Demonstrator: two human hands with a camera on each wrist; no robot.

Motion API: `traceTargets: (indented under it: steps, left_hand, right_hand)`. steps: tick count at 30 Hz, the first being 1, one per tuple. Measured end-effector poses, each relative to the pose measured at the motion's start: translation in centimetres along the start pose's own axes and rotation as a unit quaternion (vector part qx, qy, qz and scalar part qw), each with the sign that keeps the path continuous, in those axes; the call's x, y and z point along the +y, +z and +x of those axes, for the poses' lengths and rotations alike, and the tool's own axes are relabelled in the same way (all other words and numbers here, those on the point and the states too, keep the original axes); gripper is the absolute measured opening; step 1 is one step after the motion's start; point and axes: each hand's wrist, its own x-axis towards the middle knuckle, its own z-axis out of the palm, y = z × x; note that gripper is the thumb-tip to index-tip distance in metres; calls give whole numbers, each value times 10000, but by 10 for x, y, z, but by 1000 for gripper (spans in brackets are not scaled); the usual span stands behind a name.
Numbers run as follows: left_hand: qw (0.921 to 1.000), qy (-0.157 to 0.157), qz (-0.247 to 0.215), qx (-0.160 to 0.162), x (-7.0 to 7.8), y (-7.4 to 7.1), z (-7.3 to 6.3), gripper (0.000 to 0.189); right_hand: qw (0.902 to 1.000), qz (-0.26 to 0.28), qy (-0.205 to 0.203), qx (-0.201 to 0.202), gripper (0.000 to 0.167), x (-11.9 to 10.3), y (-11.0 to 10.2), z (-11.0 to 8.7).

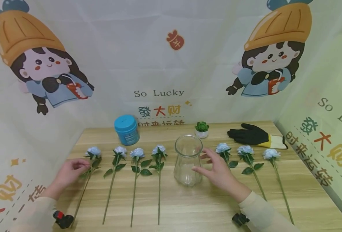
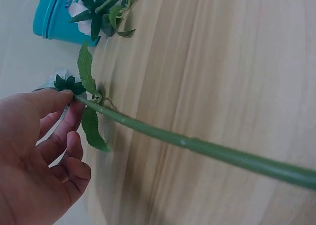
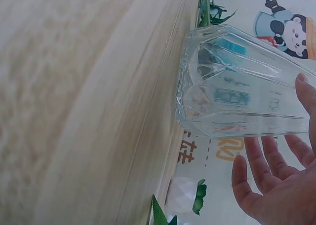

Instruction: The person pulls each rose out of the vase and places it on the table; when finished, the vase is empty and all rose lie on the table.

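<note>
At the far left, my left hand (image 1: 75,168) pinches the stem of a pale blue artificial rose (image 1: 94,150) just beneath its bloom. The left wrist view shows thumb and fingertips at the top of the green stem (image 2: 148,130), by the leaves. My right hand (image 1: 218,169) is at the right side of a clear glass vase (image 1: 185,175), its fingers spread and relaxed. Its thumb overlaps the front of the glass, and the other fingers lie beside and behind it in the right wrist view. The vase stands upright on the table.
Several more pale blue roses lie in a row, some left of the vase, others (image 1: 271,154) to its right. Along the back are a blue lidded tub (image 1: 127,130), a small potted succulent (image 1: 201,129) and a black work glove (image 1: 247,134). Printed cloth walls surround the wooden table (image 1: 206,206).
</note>
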Motion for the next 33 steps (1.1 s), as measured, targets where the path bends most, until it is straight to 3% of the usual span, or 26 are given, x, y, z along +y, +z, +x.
traceTargets:
  steps: [9,18,27,33]
  left_hand:
    - [10000,86,17,40,-5,10,-1,14]
    - [9998,-66,176,97,-2,14,-6,16]
    - [9997,-142,152,87,1,15,-5,17]
    - [9991,-360,176,128,7,10,-5,27]
  right_hand:
    - [10000,28,39,-18,64,1,0,0]
    - [9999,-135,-6,-35,66,-2,-1,-2]
    - [9994,-315,-91,-92,68,-2,0,-3]
    - [9992,-292,-84,-243,67,-1,-8,-3]
